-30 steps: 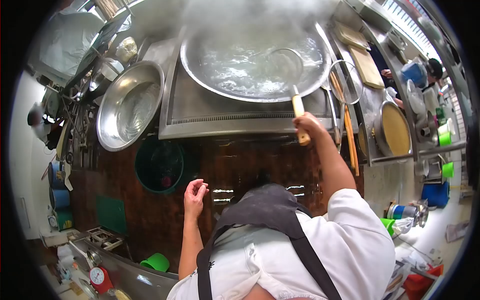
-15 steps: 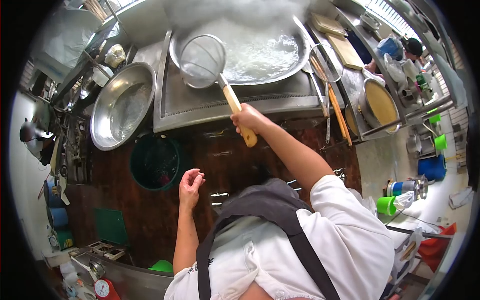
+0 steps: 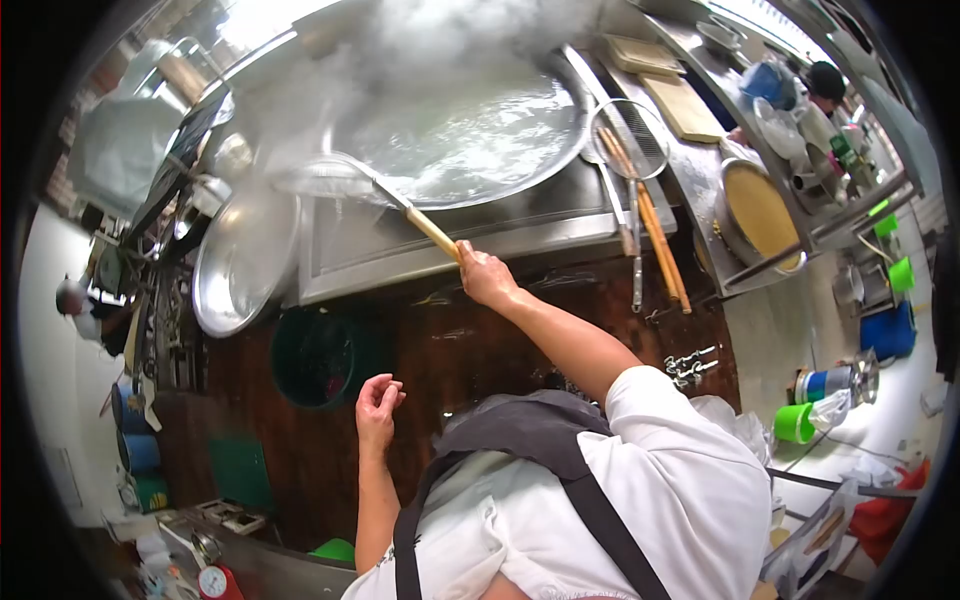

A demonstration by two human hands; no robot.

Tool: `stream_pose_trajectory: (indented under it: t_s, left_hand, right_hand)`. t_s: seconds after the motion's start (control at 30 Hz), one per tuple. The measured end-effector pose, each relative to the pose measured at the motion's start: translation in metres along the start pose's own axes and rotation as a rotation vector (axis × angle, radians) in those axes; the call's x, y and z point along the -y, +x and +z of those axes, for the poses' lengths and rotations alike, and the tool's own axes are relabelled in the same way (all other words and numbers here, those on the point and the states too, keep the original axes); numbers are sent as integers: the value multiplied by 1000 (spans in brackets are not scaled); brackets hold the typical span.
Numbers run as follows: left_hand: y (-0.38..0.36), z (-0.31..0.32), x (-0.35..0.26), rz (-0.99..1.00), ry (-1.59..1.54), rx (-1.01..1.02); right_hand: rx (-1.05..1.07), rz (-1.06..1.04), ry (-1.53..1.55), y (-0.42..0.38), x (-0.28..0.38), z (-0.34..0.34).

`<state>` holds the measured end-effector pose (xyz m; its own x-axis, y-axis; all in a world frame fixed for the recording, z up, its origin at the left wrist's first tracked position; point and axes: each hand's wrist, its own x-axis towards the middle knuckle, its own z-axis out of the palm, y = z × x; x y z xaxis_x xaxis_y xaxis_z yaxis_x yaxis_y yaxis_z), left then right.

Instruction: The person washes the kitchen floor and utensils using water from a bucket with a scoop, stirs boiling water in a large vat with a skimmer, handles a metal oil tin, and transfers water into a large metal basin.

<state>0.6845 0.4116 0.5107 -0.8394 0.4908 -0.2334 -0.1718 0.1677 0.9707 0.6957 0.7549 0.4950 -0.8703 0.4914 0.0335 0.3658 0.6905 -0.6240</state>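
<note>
My right hand (image 3: 485,275) is closed round the wooden handle of a wire-mesh strainer (image 3: 425,228). Its net hangs at the left rim of a large wok (image 3: 530,190) of bubbling, steaming water, partly over the steel counter, and overlaps the upper edge of a wide metal basin (image 3: 212,300) in this view. Steam blurs the net, and I cannot tell whether anything lies in it. My left hand (image 3: 378,405) hovers in front of my apron with loosely bent fingers and nothing in it, closest to a dark green bucket (image 3: 315,355) on the floor.
Right of the wok lie a second round strainer (image 3: 630,135), a ladle and long wooden sticks (image 3: 655,240). Beyond are wooden boards (image 3: 685,105) and a pot of yellowish liquid (image 3: 762,215). The brown floor (image 3: 430,330) looks wet. Other people (image 3: 85,310) stand at the far left and upper right.
The strainer has swung left and tipped from facing me to nearly edge-on, now beside the basin. My right hand has turned with it and sits slightly lower; more steam rises on the left.
</note>
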Motion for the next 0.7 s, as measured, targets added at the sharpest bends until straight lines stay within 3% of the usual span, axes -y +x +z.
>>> stream_pose_trajectory:
  t_s: [0.07, 0.1, 0.13, 0.2, 0.23, 0.27, 0.37, 0.57, 0.7]
  left_hand:
    - [1, 25, -3, -17, 13, -3]
    - [1, 37, -3, -24, 14, 1]
    - [1, 50, -4, -29, 17, 4]
    - [5, 75, -3, -61, 17, 18]
    - [5, 87, -3, -69, 27, 35]
    - [7, 99, -3, -75, 37, 53]
    - [11, 135, -11, -88, 64, 79]
    - [39, 184, -25, -93, 116, 136]
    - [50, 216, -44, -68, 169, 185]
  right_hand:
    - [-128, -9, 246, -4, -45, -35]
    - [65, 194, 655, -8, -64, -72]
    - [48, 180, 713, -8, -97, -90]
    - [-226, 166, 1, -21, -153, -134]
    - [-271, 339, -106, -22, -178, -152]
    - [-328, 342, -209, -33, -202, -170]
    - [-351, 575, -64, -52, -259, -192]
    - [-338, 690, 279, -54, -382, -125]
    - [-279, 696, 165, -55, -365, -140]
